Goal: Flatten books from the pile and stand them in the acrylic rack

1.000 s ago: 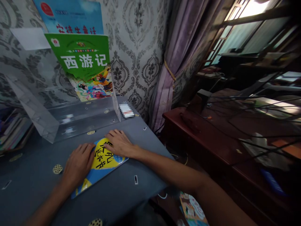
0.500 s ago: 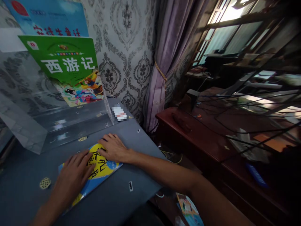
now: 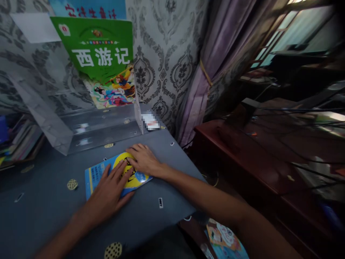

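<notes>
The blue-and-yellow book (image 3: 136, 183) lies flat on the worktop (image 3: 40, 203), directly under both hands, so neither is nearer. Its long axis seems to run left to right, the right end angled slightly away from the person. The left hand (image 3: 111, 189) rests palm down across its middle, fingers extended, thumb apart by the near edge; the right hand (image 3: 144, 159) spreads over the far right corner. Neither grip looks clamped on it, though the underside is hidden.

Beyond it sits a clear stand (image 3: 60, 140). At its back a green book (image 3: 105, 59) stands upright, a blue book (image 3: 94, 6) behind; whether inside or behind the stand, I cannot tell. More books (image 3: 25, 140) lie piled at far left.
</notes>
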`<state>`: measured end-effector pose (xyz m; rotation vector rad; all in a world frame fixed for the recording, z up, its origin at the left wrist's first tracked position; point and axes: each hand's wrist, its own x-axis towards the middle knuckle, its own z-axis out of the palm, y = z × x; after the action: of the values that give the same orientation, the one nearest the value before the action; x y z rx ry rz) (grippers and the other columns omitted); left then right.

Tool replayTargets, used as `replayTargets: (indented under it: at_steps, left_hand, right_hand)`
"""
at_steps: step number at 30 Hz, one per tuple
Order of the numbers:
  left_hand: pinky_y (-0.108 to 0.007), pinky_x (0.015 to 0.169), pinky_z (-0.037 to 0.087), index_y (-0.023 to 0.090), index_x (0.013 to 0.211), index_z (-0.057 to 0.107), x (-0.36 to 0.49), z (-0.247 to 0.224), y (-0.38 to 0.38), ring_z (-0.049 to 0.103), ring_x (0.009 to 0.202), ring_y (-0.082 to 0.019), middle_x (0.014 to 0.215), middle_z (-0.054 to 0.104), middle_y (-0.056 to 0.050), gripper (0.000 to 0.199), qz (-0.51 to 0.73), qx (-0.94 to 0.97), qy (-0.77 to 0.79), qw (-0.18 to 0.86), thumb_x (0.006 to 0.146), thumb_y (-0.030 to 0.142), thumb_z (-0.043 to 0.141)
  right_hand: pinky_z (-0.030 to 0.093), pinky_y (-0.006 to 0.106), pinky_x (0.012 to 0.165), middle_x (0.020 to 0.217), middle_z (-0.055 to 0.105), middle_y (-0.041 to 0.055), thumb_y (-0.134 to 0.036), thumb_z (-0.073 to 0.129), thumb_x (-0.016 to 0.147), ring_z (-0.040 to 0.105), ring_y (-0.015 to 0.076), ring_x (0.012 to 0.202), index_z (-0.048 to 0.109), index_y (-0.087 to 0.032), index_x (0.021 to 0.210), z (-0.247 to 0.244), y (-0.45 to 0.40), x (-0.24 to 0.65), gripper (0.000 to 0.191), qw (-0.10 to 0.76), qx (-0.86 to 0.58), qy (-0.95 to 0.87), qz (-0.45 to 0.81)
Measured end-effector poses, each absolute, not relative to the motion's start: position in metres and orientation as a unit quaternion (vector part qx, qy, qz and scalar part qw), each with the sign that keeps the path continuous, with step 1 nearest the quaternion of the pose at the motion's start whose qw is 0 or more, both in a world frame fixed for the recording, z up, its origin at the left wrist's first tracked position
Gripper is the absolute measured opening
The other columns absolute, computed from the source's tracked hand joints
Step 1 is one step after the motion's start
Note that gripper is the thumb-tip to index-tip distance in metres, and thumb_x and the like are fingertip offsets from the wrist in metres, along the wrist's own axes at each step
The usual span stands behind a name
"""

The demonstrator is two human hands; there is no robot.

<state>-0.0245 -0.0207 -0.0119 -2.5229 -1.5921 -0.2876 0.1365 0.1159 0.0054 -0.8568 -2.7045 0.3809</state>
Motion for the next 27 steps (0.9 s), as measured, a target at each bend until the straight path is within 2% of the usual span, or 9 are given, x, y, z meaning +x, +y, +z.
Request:
replayTargets:
  at_steps: [4,9,15,18,21,24,27]
  left_hand:
    - [-0.063,0.117,0.029,0.022,0.151,0.039,-0.023,-0.009,-0.022,0.035,0.147,-0.032,0.156,0.042,-0.016,0.058,-0.079,-0.833,-0.546,0.040,0.100,0.050,0.043]
    - [-0.062,0.119,0.026,0.021,0.149,0.040,-0.020,-0.002,-0.025,0.032,0.149,-0.031,0.158,0.040,-0.016,0.057,-0.072,-0.828,-0.555,0.019,0.101,0.051,0.042]
    - [-0.061,0.120,0.025,0.021,0.149,0.042,-0.043,0.004,-0.019,0.035,0.148,-0.030,0.157,0.043,-0.013,0.065,-0.079,-0.816,-0.573,-0.022,0.097,0.061,0.043]
    - [-0.058,0.117,0.032,0.021,0.147,0.045,-0.063,0.007,-0.013,0.040,0.144,-0.030,0.156,0.044,-0.012,0.059,-0.078,-0.777,-0.624,-0.031,0.100,0.057,0.039]
    - [-0.052,0.114,0.039,0.023,0.147,0.046,-0.077,0.008,-0.009,0.047,0.138,-0.028,0.152,0.050,-0.011,0.055,-0.094,-0.754,-0.649,-0.042,0.101,0.053,0.038]
    - [-0.050,0.113,0.040,0.023,0.145,0.047,-0.080,0.006,-0.009,0.050,0.135,-0.027,0.148,0.054,-0.011,0.052,-0.112,-0.749,-0.652,-0.037,0.102,0.050,0.036]
    - [-0.050,0.113,0.040,0.020,0.144,0.047,-0.078,0.003,-0.009,0.049,0.135,-0.027,0.147,0.054,-0.011,0.053,-0.126,-0.751,-0.647,-0.034,0.103,0.050,0.033]
  right_hand:
    - [0.040,0.042,0.103,0.133,0.062,0.0107,-0.028,0.051,0.100,0.052,0.0245,0.121,0.059,-0.017,0.133,-0.002,0.122,0.144,0.036,0.164,-0.304,-0.925,0.158]
    - [0.042,0.046,0.103,0.132,0.064,0.0136,-0.029,0.049,0.100,0.053,0.0275,0.122,0.059,-0.013,0.134,-0.009,0.127,0.167,0.039,0.170,-0.328,-0.917,0.151]
    - [0.043,0.048,0.102,0.132,0.064,0.0145,-0.033,0.046,0.099,0.054,0.0295,0.121,0.064,-0.015,0.127,-0.011,0.115,0.183,0.037,0.189,-0.321,-0.916,0.150]
    - [0.045,0.049,0.099,0.128,0.066,0.0143,-0.039,0.048,0.099,0.056,0.0300,0.117,0.057,-0.016,0.137,-0.012,0.102,0.189,0.045,0.201,-0.301,-0.918,0.164]
    - [0.044,0.053,0.103,0.136,0.060,0.0149,-0.053,0.055,0.095,0.052,0.0320,0.125,0.050,-0.020,0.144,-0.016,0.092,0.197,0.060,0.196,-0.255,-0.931,0.171]
    - [0.039,0.058,0.108,0.146,0.051,0.0183,-0.065,0.063,0.085,0.042,0.0358,0.135,0.049,-0.020,0.146,-0.022,0.091,0.204,0.077,0.177,-0.209,-0.948,0.159]
    - [0.039,0.059,0.110,0.147,0.049,0.0201,-0.065,0.065,0.084,0.041,0.0359,0.137,0.052,-0.018,0.144,-0.026,0.098,0.205,0.077,0.171,-0.188,-0.955,0.155]
